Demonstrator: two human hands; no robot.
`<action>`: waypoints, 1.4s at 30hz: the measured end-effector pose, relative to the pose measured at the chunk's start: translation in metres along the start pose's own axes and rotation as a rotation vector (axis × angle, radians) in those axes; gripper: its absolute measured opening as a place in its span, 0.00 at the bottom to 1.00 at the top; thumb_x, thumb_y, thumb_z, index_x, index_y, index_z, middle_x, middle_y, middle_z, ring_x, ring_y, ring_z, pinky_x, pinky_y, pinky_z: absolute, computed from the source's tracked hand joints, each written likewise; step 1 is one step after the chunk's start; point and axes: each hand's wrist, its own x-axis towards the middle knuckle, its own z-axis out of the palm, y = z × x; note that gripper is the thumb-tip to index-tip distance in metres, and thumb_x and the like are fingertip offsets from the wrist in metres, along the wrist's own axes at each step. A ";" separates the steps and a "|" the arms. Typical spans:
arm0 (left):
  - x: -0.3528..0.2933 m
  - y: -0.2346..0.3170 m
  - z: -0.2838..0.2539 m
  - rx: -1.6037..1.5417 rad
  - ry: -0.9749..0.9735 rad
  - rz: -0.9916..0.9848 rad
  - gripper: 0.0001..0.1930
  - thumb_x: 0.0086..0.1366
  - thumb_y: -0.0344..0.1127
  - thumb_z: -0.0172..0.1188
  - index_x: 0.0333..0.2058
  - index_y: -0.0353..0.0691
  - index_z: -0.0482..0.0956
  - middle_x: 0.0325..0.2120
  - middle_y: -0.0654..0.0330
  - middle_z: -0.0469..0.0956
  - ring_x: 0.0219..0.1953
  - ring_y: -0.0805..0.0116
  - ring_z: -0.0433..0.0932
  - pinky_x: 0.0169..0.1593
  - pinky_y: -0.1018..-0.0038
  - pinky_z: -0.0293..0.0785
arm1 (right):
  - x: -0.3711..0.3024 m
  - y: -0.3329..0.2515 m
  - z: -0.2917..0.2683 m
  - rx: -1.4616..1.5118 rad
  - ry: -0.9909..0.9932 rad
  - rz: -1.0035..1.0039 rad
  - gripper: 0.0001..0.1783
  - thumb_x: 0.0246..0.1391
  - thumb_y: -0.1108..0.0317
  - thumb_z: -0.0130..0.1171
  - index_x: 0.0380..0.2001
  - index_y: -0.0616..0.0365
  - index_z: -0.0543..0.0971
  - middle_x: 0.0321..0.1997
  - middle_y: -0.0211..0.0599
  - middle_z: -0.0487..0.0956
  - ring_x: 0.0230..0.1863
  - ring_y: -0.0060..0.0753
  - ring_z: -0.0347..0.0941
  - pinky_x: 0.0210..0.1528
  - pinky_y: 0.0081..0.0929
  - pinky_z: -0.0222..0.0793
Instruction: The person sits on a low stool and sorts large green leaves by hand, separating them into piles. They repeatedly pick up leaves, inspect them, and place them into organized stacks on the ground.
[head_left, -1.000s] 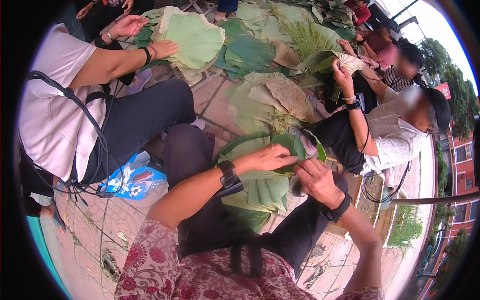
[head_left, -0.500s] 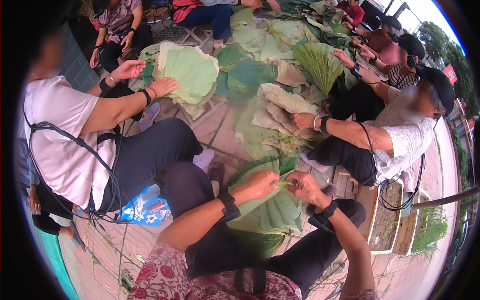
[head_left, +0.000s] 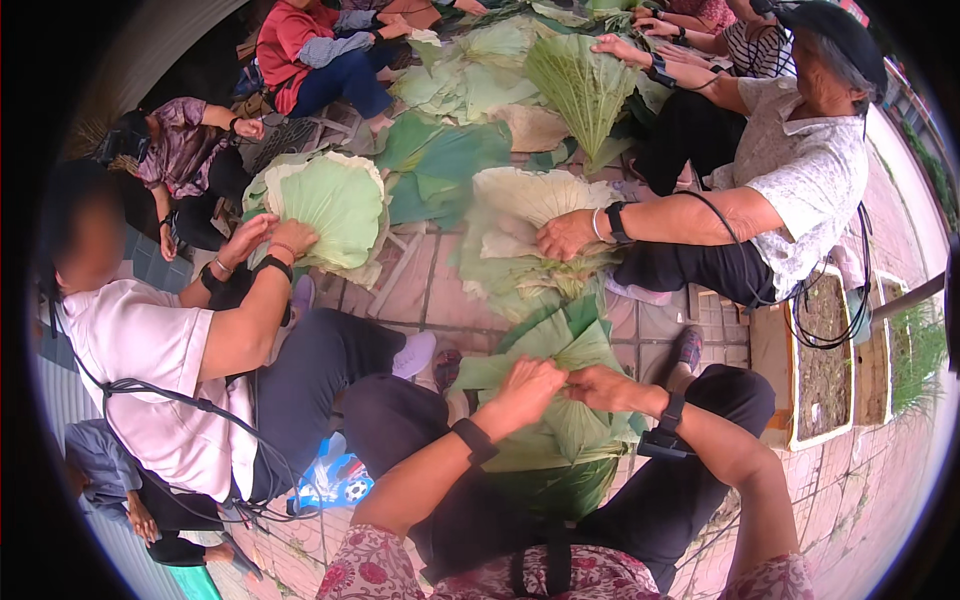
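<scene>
Large green lotus leaves (head_left: 560,440) lie in a layered stack between my knees, their veins fanning out from the middle. My left hand (head_left: 530,388) is closed, pinching the top lotus leaf near its centre. Close beside it, my right hand (head_left: 602,388) grips the same leaf with bent fingers. The leaf's upper part (head_left: 565,335) spreads out beyond my knuckles. What exactly lies between my fingertips is partly hidden.
A person at left handles a pale green leaf stack (head_left: 325,210); another at right presses a yellowish leaf pile (head_left: 525,205). More leaves (head_left: 440,165) cover the paving farther off. Planter boxes (head_left: 822,370) stand at right, and a blue-white bag (head_left: 335,475) lies by my left knee.
The view has shifted. My hands still grip the leaf, and more of it now shows beyond them. The person at right has brought the pale leaf down flatter on the pile.
</scene>
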 end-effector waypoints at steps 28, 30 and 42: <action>0.024 0.016 -0.024 -0.254 -0.095 -0.046 0.09 0.59 0.34 0.62 0.30 0.34 0.76 0.26 0.43 0.76 0.34 0.39 0.75 0.38 0.52 0.70 | -0.036 0.027 -0.029 -0.148 0.370 0.068 0.09 0.43 0.67 0.68 0.29 0.58 0.84 0.27 0.49 0.80 0.33 0.50 0.79 0.37 0.39 0.72; 0.026 0.020 -0.022 -0.278 -0.101 -0.043 0.09 0.59 0.35 0.62 0.30 0.34 0.76 0.26 0.43 0.76 0.34 0.39 0.75 0.37 0.51 0.70 | -0.034 0.026 -0.027 -0.186 0.411 0.097 0.09 0.43 0.66 0.68 0.28 0.58 0.84 0.27 0.48 0.81 0.33 0.51 0.79 0.36 0.40 0.72; 0.016 -0.007 -0.015 -0.041 -0.052 -0.093 0.09 0.59 0.33 0.61 0.34 0.34 0.79 0.27 0.44 0.78 0.34 0.41 0.77 0.39 0.52 0.70 | -0.019 0.020 -0.016 -0.304 0.059 -0.050 0.12 0.48 0.67 0.60 0.36 0.60 0.79 0.30 0.51 0.78 0.37 0.53 0.76 0.41 0.46 0.69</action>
